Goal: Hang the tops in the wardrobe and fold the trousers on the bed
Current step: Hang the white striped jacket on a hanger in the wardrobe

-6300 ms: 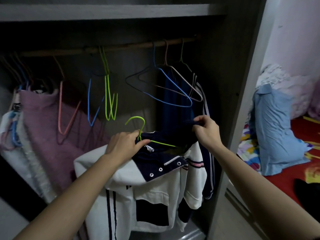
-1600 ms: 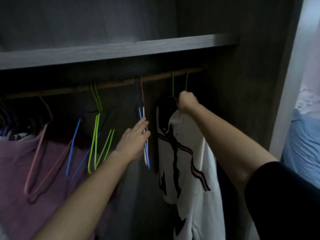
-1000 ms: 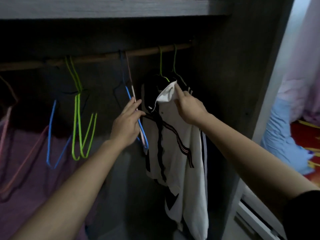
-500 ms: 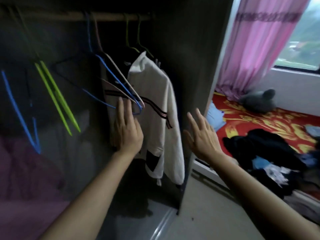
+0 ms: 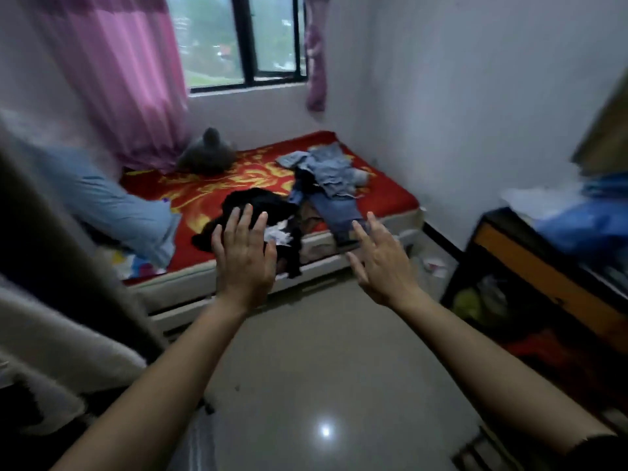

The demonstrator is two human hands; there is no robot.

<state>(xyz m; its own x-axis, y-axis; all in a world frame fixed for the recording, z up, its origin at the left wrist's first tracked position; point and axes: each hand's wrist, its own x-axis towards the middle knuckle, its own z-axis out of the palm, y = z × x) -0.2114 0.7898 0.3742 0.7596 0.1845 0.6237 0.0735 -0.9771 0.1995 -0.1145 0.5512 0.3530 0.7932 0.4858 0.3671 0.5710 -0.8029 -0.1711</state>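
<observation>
A bed (image 5: pixel 390 193) with a red and yellow cover lies ahead under the window. On it sit a heap of black clothes (image 5: pixel 258 205) near the front edge and a pile of blue denim trousers (image 5: pixel 328 180) to the right, one leg hanging over the edge. My left hand (image 5: pixel 243 263) and my right hand (image 5: pixel 382 263) are both raised in front of me with fingers spread, holding nothing, well short of the bed. A white garment (image 5: pixel 51 338) blurs past at the left edge beside the wardrobe side (image 5: pixel 51 232).
A light blue pillow (image 5: pixel 112 205) and a grey plush toy (image 5: pixel 207 154) lie on the bed's left. Pink curtains (image 5: pixel 129 69) flank the window. A dark cabinet with an orange front (image 5: pixel 543 277), piled with blue things, stands at the right. Shiny tiled floor (image 5: pixel 323 368) lies between.
The view has swung right from the wardrobe interior to the bed. Both hands have left the hung white top and hangers and now hover open before the bed.
</observation>
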